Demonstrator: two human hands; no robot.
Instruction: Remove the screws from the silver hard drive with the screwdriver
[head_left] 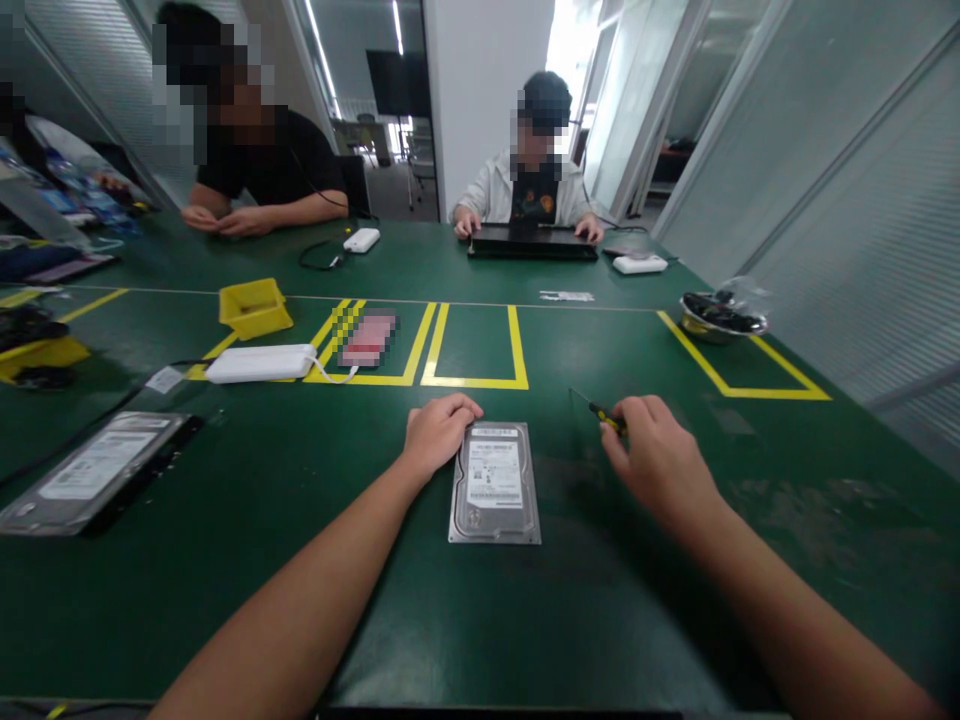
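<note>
"What's the right hand got?"
"A screwdriver, gripped, its tip apart from the drive."
"And the left hand?"
"At the drive's far left corner; whether it grips, I can't tell."
"The drive?"
"Flat on the bench, label up, between both hands."
"Further out?"
"A second drive, left; beyond, a yellow bin."

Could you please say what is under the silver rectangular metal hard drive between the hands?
The hard drive lies on the green tabletop, the left hand at its far-left corner; its underside and whatever it covers cannot be seen.
</note>
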